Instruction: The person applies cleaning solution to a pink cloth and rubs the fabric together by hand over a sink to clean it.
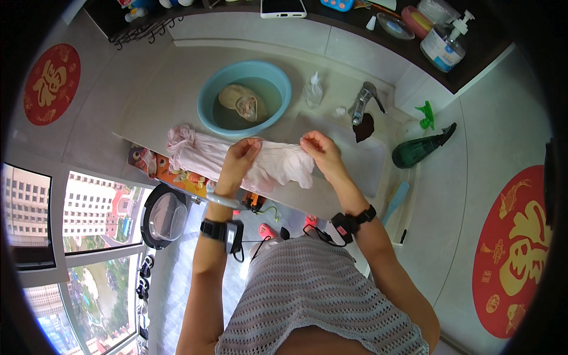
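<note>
A pale pink cloth garment [279,166] stretches along the front of the counter, its left end bunched up. My left hand [242,157] pinches the garment near its middle, thumb against fingers. At the right end, the fingers of my right hand [323,153] grip its upper corner beside the sink. Behind the cloth stands a light blue plastic basin [204,111] of cloudy water. A beige fabric item [235,97] lies in that water, partly above the surface.
Right of the cloth is a sink [364,166] with a chrome faucet [361,104] and a dark cloth [364,128]. A clear squeeze bottle [313,93], a green spray bottle [415,151] and a blue-handled brush [396,199] stand or lie nearby. A dark shelf [395,49] overhangs the back.
</note>
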`<action>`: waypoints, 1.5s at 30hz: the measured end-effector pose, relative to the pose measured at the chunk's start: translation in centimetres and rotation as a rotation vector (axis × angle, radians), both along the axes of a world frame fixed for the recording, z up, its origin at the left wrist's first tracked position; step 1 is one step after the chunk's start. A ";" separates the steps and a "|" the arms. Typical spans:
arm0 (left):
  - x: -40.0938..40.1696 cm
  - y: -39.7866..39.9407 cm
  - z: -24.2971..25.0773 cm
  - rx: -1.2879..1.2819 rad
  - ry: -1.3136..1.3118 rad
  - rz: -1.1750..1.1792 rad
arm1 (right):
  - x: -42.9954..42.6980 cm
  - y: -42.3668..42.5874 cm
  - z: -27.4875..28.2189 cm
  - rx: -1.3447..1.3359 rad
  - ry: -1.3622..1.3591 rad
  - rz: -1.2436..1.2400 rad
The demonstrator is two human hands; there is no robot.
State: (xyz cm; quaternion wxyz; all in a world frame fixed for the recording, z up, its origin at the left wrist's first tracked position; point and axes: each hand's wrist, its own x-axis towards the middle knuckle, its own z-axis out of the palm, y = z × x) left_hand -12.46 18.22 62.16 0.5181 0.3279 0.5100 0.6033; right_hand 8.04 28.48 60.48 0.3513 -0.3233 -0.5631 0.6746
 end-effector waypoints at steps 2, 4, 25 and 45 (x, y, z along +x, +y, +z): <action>-2.4 0.6 -3.7 -0.074 0.261 -0.044 | -0.6 0.6 -2.1 0.161 -0.162 0.031; -2.8 -0.1 -5.4 -0.011 0.490 0.017 | -0.5 -0.4 -2.5 0.410 -0.254 -0.004; 4.2 -7.4 -2.8 -0.029 1.000 -0.299 | -1.0 -3.5 -0.5 1.258 -0.660 0.344; 3.8 -4.9 -3.8 0.281 -0.152 0.263 | -2.1 -10.7 6.5 0.657 -0.057 0.393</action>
